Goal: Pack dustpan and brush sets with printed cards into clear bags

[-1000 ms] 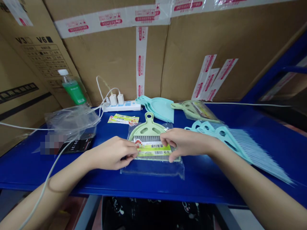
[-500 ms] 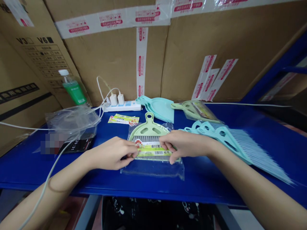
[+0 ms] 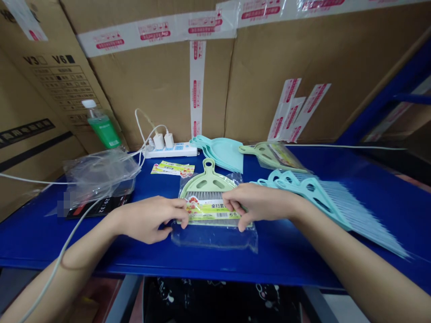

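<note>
A pale green dustpan [image 3: 210, 168] with a grey-bristled brush [image 3: 202, 195] over it lies flat in a clear plastic bag [image 3: 215, 237], handle pointing away from me. Across the bristles runs a yellow-and-white label card [image 3: 205, 209]. My left hand [image 3: 153, 218] is at the set's left edge, thumb apart from the fingers, with a fingertip by the card's left end. Over the right end of the card and the pan's right edge, my right hand [image 3: 251, 204] is curled closed, its thumb low on the bag; the exact pinch is hidden.
Turquoise dustpans [image 3: 224, 152] and a bagged green set [image 3: 274, 157] lie behind. Turquoise brushes [image 3: 313, 197] are at right. Leftward are label cards [image 3: 172, 168], plastic bags [image 3: 101, 168], a phone [image 3: 101, 206] and cables. A power strip [image 3: 171, 150] and bottle [image 3: 104, 130] stand near the cartons.
My left hand has shifted slightly left, and its pinched thumb and fingers have spread apart. My right hand stays about where it was on the set.
</note>
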